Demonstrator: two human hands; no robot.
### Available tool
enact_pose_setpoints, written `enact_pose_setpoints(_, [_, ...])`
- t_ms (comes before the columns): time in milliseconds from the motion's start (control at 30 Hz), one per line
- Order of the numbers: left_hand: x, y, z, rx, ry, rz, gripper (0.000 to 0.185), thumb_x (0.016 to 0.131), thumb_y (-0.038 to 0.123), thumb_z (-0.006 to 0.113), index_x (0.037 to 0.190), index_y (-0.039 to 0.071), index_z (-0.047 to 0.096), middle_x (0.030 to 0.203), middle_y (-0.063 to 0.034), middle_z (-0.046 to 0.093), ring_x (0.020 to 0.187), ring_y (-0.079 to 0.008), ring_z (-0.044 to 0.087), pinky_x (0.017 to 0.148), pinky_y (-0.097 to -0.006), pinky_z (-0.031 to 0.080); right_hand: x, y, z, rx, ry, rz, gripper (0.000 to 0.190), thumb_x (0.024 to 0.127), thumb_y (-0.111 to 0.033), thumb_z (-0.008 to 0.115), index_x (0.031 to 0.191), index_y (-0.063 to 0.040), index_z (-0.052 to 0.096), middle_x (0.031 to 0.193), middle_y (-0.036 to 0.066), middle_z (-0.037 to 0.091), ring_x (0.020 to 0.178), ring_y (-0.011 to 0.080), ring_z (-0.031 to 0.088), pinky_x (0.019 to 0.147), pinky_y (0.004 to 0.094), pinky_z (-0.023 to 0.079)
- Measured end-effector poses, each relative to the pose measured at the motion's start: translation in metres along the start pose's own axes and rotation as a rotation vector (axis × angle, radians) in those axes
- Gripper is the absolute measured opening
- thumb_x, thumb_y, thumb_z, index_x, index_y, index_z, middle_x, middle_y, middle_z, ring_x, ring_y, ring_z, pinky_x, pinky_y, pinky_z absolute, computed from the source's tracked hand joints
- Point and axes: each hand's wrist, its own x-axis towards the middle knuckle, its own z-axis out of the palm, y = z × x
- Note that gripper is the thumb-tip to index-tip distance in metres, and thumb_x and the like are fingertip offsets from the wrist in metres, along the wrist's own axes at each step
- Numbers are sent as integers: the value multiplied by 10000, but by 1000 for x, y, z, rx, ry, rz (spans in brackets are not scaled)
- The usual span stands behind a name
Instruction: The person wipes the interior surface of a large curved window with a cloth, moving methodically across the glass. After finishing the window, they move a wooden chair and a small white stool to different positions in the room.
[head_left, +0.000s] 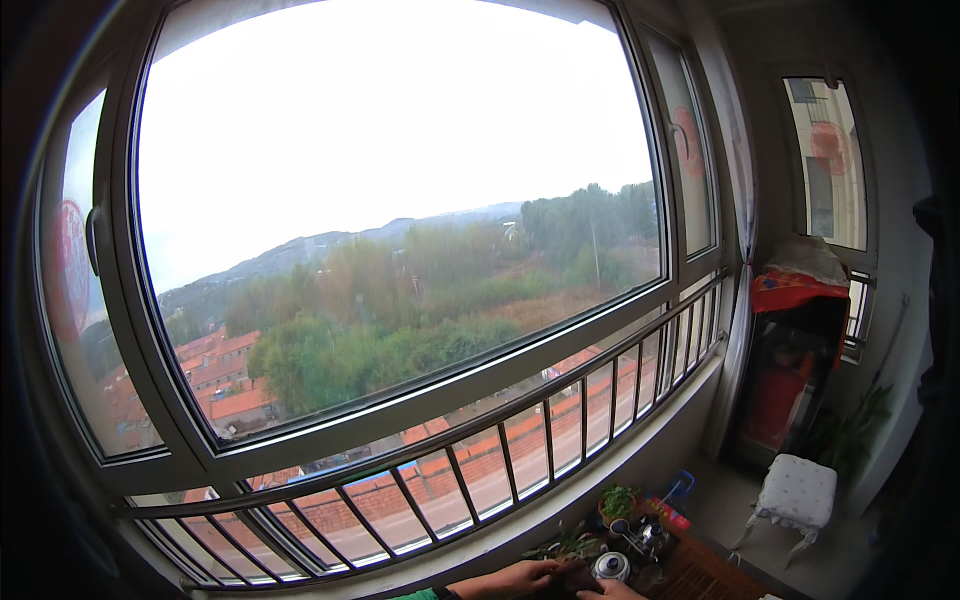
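Observation:
At the bottom edge of the view my left hand (514, 579) reaches in from a green sleeve, its fingers against a dark brown object (574, 578). My right hand (613, 591), partly cut off by the frame, grips the same object from the other side. What this object is, I cannot tell. Just beyond my right hand stands a silver lidded pot (611, 565). A glass or metal kettle (652, 534) sits farther back. Near it is a dark round-headed utensil (619, 527). Leafy plants (571, 541) rise behind my left hand.
A slatted wooden tea table (694, 574) extends right. Beyond it are a potted plant (618, 502), a red box (670, 513) and a white cushioned stool (796, 491). A metal railing (499, 420) runs below a large window (405, 225). A dark cabinet (776, 375) fills the corner.

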Motion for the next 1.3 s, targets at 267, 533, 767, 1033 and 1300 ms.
enact_pose_setpoints(267, [-1,-54,5,93,-127,114,390,1051,225,475,1397,51,523,1217,-150,658,1107,-232,627,983,-374,492,-14,18,1,-186,270,50,399,963,-20,605,1356,38,569,1203,113,682,1123,181,607,976,330,487])
enact_pose_setpoints(533, [-57,-80,5,120,54,-122,376,1013,251,568,1336,60,583,1154,-165,708,1082,-302,681,947,-391,527,-62,10,-44,-159,426,219,329,929,-71,662,1241,26,626,1104,84,709,1030,142,637,919,321,513])
enact_pose_setpoints(767, [-138,-78,42,-31,336,-456,351,1040,219,538,1316,8,583,1064,-86,711,986,-170,673,887,-319,535,-97,7,-76,116,412,170,391,953,-177,680,1274,29,595,1135,68,679,1038,148,621,931,313,496])
enact_pose_setpoints(1033, [-188,-39,179,-2,427,-775,411,1040,266,535,1369,20,553,1145,-108,717,1056,-227,686,924,-356,529,-162,16,-121,16,166,266,449,972,-321,699,1253,18,612,1113,78,674,1024,135,602,899,298,495])
enact_pose_setpoints(1300, [-275,-37,271,41,732,-850,349,979,277,604,1225,37,666,1173,-166,705,1096,-311,667,920,-391,528,-194,38,-134,65,147,308,399,993,-257,671,1276,16,607,1128,66,666,1032,143,599,917,309,491])
